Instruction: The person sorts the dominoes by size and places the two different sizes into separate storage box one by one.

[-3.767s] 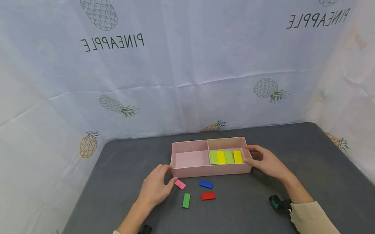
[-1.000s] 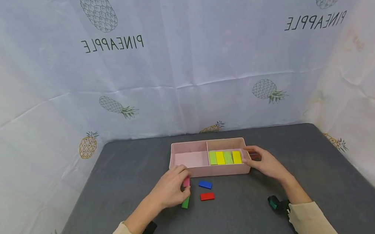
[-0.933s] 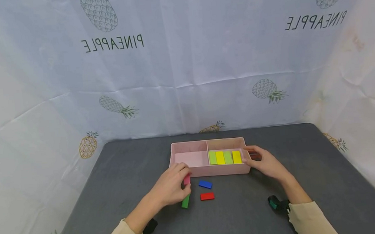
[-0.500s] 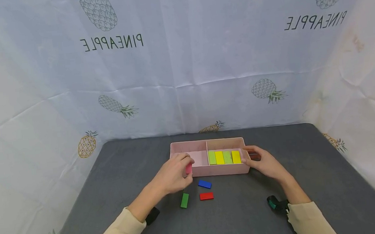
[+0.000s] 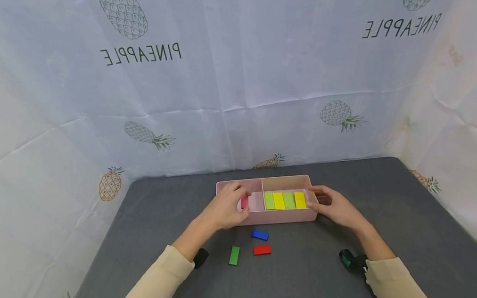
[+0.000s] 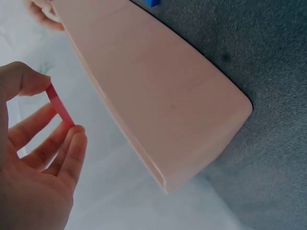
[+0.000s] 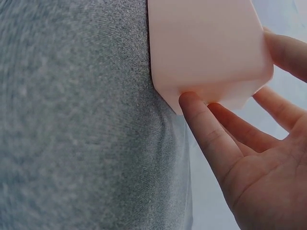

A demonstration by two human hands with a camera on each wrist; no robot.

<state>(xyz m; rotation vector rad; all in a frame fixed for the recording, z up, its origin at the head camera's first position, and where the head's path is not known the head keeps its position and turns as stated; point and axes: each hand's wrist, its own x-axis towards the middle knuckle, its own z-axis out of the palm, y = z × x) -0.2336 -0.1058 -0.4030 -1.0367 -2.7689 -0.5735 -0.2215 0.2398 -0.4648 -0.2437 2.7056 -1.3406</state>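
A: Biggest 1st, pls?

B: White fabric backdrop (image 5: 232, 74) w/ pineapple print, lettering reversed. Then dk grey table (image 5: 317, 270), up against it.

A: On the table?

B: Divided pink box (image 5: 278, 217), nr the far edge. L compartment (image 5: 258, 202) & R compartment (image 5: 286, 182), partition (image 5: 263, 195) btwn.

A: Hands?

B: L hand (image 5: 226, 207) pinches the pink block (image 5: 244, 202), thumb on one end, fingertips on the other. R hand (image 5: 338, 207) holds the box's R end: thumb & a finger at the rim, other fingertips on the end wall.

A: Pink block's where, exactly?

B: Over the L compartment. Can't tell how high above its floor.

A: Other blocks?

B: 4 in the R compartment, L to R: lt green block (image 5: 269, 200), yellow block (image 5: 279, 201), 2nd lt green block (image 5: 289, 200), 2nd yellow block (image 5: 300, 200). 3 more lie on the table, this side of the box: blue block (image 5: 259, 234) closest to it, red block (image 5: 262, 250) nearer the person, green block (image 5: 234, 256) L of red.
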